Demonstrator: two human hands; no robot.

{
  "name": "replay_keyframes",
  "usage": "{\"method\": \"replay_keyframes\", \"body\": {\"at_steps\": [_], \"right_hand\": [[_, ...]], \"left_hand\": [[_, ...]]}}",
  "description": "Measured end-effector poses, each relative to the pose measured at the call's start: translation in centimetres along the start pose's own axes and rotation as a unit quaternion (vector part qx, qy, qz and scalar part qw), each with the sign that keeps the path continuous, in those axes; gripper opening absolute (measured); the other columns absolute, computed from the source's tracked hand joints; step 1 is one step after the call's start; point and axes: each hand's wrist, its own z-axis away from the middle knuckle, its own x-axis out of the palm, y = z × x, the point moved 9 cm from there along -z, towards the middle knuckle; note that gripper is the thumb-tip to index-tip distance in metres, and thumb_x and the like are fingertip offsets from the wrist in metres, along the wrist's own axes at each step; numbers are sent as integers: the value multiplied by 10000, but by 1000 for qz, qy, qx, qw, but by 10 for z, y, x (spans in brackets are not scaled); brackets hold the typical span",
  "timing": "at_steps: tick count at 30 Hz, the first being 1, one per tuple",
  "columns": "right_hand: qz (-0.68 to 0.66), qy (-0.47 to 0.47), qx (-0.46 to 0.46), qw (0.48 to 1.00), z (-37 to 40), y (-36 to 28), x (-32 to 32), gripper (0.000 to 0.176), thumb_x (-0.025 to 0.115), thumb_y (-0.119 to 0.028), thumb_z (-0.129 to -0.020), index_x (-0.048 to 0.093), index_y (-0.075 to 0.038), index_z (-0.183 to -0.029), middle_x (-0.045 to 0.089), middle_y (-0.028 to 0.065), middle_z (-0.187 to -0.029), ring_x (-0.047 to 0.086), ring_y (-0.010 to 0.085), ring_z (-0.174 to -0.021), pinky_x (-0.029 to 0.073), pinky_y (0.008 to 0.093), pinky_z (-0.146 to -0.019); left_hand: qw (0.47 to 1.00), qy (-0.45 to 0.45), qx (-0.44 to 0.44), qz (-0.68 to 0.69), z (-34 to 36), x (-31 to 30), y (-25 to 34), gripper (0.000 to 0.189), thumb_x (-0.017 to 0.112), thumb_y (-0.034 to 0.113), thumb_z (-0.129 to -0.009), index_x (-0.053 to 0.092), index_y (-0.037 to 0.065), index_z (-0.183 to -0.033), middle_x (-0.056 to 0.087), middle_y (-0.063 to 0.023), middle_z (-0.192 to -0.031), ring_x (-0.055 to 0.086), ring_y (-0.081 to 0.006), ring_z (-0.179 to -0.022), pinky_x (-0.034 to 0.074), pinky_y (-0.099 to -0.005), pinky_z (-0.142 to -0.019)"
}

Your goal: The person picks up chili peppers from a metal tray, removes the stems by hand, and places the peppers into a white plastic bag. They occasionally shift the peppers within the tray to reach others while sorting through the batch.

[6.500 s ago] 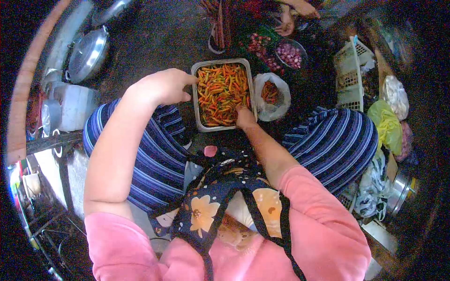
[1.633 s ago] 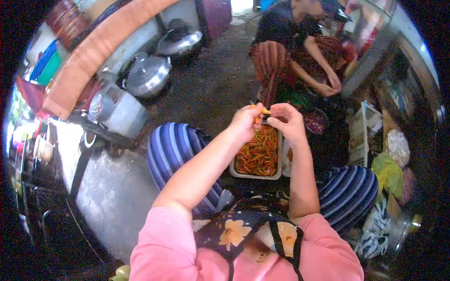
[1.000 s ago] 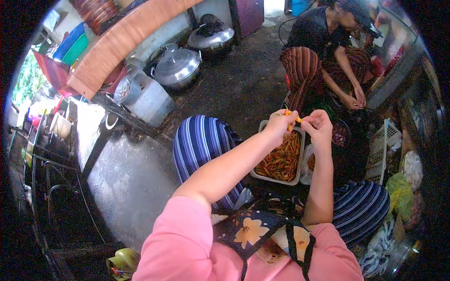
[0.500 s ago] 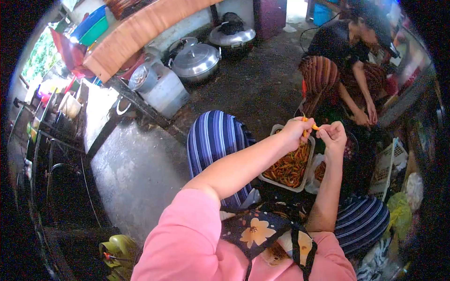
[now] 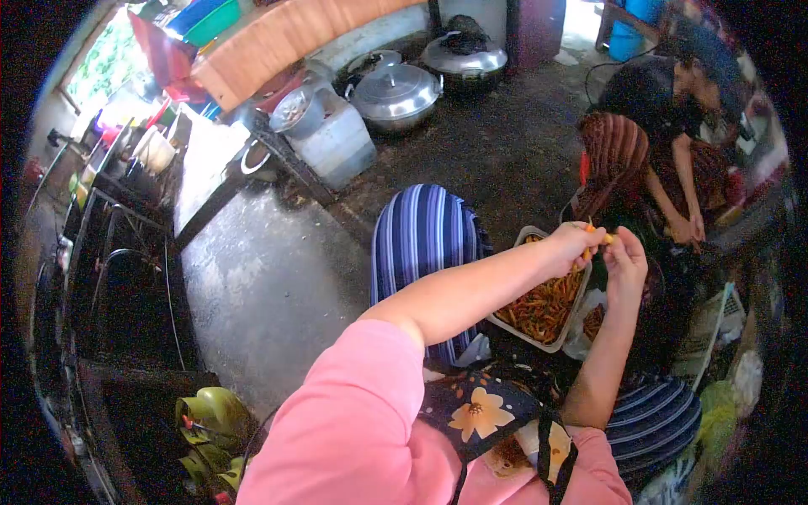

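The left hand (image 5: 581, 247) and right hand (image 5: 628, 255) have risen from the tray (image 5: 550, 346). The left grips chillies (image 5: 608, 239); the right pinches 1 at its end.

Over the near end of the chili tray (image 5: 523, 336), a hand could pass. The left hand (image 5: 576, 248) and right hand (image 5: 625, 259) obstructed its far right corner; a striped knee (image 5: 426, 227) stood left, a plastic bag (image 5: 576, 342) just right.
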Motion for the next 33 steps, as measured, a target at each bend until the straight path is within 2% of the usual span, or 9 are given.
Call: {"method": "replay_keyframes", "body": {"at_steps": [1, 5, 9, 13, 19, 28, 30, 31, 33], "right_hand": [[-108, 11, 38, 993, -3, 8, -6, 205, 541, -78, -839, 555, -15, -1034, 589, 43, -896, 547, 116, -719, 451, 222, -598], [-233, -28, 134, 963, -8, 38, -12, 218, 493, -143, -869, 542, -31, -1049, 578, 48, -925, 550, 138, -751, 455, 235, -602], [-153, -67, 145, 975, 3, 35, 15, 212, 516, -174, -862, 556, -30, -1012, 579, 38, -877, 545, 126, -744, 436, 231, -590], [13, -110, 118, 987, 3, 36, 12, 126, 554, -138, -848, 582, -42, -926, 554, -4, -793, 516, 74, -695, 408, 209, -556], [22, 23, 52, 998, -6, 23, -20, 79, 591, -139, -833, 572, -69, -863, 530, -31, -698, 401, 13, -497, 279, 164, -399], [11, 16, 61, 998, -1, 16, -8, 132, 600, -120, -826, 575, -62, -943, 528, -34, -702, 372, 7, -479, 265, 151, -387], [14, 30, 63, 997, -2, 20, -17, 148, 603, -119, -823, 575, -66, -958, 537, -34, -715, 371, 6, -478, 265, 150, -386], [10, 21, 74, 997, -4, 23, -20, 150, 604, -116, -822, 571, -72, -962, 550, -33, -740, 373, 4, -479, 266, 151, -385], [7, 14, 85, 996, -7, 29, -25, 152, 604, -112, -821, 567, -78, -965, 562, -33, -764, 376, 1, -480, 267, 151, -384]], "left_hand": [[1000, -15, -3, 0, -1, 4, 0, 186, 553, 254, -857, 537, 89, -773, 464, 5, -589, 372, -72, -419, 242, -193, -347], [998, -32, 10, -61, -6, 3, -3, 201, 551, 248, -858, 557, 74, -758, 478, 4, -584, 368, -71, -404, 255, -200, -339], [972, -39, 13, -229, -5, 5, -11, 158, 626, 205, -764, 566, 77, -694, 517, -8, -587, 431, -89, -439, 293, -228, -352], [951, -54, 2, -303, 5, 10, -12, 206, 677, 200, -704, 539, 76, -613, 495, -5, -549, 435, -92, -453, 306, -235, -369], [968, -35, 41, -244, -2, 7, -2, 198, 648, 238, -757, 564, 60, -731, 505, -11, -568, 409, -91, -427, 291, -230, -370], [977, -21, 70, -200, -8, 2, 0, 207, 623, 224, -796, 598, 37, -709, 542, -32, -595, 437, -94, -431, 326, -246, -368], [921, 46, 192, -337, -4, 0, 19, 194, 629, 206, -778, 620, 17, -734, 593, -89, -644, 537, -184, -495, 414, -310, -445], [921, 45, 192, -336, -5, -1, 17, 194, 629, 206, -778, 620, 17, -734, 593, -89, -644, 537, -184, -495, 414, -310, -445], [792, 76, 366, -483, 12, 13, 40, 181, 635, 197, -749, 633, 16, -758, 618, -146, -710, 599, -286, -639, 462, -364, -585]]}}
